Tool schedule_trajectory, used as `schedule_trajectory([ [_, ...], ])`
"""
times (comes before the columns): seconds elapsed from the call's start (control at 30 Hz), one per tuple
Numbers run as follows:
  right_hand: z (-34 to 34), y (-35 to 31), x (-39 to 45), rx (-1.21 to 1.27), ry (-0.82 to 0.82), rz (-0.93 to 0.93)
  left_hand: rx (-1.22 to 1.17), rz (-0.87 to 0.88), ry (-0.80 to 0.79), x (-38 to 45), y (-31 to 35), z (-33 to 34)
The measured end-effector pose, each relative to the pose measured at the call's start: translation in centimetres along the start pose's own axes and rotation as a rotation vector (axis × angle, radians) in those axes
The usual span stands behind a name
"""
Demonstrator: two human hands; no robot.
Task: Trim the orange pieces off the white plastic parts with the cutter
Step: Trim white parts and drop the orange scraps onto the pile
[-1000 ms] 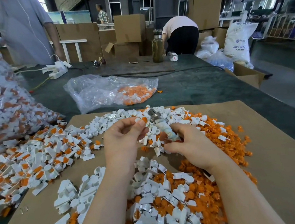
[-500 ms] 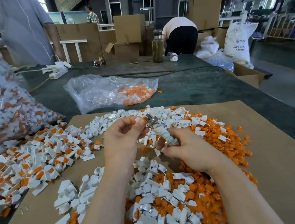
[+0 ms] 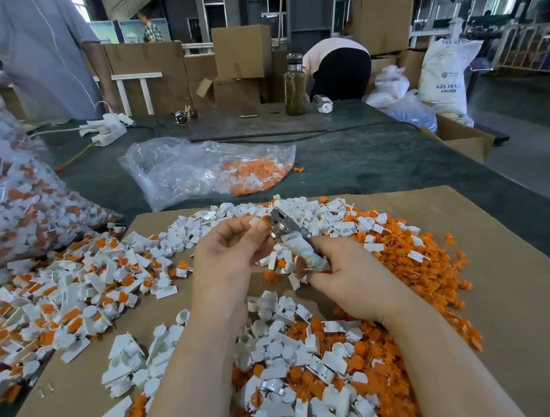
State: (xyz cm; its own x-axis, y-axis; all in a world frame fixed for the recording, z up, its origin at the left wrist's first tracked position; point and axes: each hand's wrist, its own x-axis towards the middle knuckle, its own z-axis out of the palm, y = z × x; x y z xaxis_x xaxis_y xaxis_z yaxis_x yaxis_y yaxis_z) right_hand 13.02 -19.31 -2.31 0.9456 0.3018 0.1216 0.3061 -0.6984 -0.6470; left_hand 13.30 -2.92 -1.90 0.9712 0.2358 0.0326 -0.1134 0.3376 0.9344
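Cardboard sheet point(image 3: 515, 283); cutter point(image 3: 292, 237) tilted, head up-left toward left hand point(image 3: 234, 250).

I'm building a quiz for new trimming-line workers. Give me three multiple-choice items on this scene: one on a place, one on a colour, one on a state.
1. Where does the clear plastic bag with orange pieces lie?
A. On the green table beyond the cardboard sheet
B. On the floor
C. In a carton

2. What colour are the loose trimmed bits heaped to the right of the right hand?
A. Blue
B. Orange
C. Black

3. What is the left hand doing?
A. Lying flat on the cardboard
B. Hanging idle
C. Pinching a small part at the cutter's metal head

Key: 1 A, the bag rests on the table past the cardboard sheet. 2 B, the heap is orange. 3 C, its fingers hold a white-and-orange part against the cutter, which the right hand grips.
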Motion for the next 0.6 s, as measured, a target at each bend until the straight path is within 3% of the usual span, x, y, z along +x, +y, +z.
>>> schedule_trajectory([
  [0.13,0.4,0.3,0.0,-0.077,0.088,-0.001,-0.351,-0.203,0.222,0.9,1.2,-2.1],
  [0.27,0.2,0.9,0.2,-0.138,0.158,0.03,-0.703,-0.238,0.465,2.3,2.5,-5.4],
  [0.6,0.0,1.8,0.4,-0.294,0.245,0.156,-1.156,-0.114,0.603,2.3,3.0,-7.4],
])
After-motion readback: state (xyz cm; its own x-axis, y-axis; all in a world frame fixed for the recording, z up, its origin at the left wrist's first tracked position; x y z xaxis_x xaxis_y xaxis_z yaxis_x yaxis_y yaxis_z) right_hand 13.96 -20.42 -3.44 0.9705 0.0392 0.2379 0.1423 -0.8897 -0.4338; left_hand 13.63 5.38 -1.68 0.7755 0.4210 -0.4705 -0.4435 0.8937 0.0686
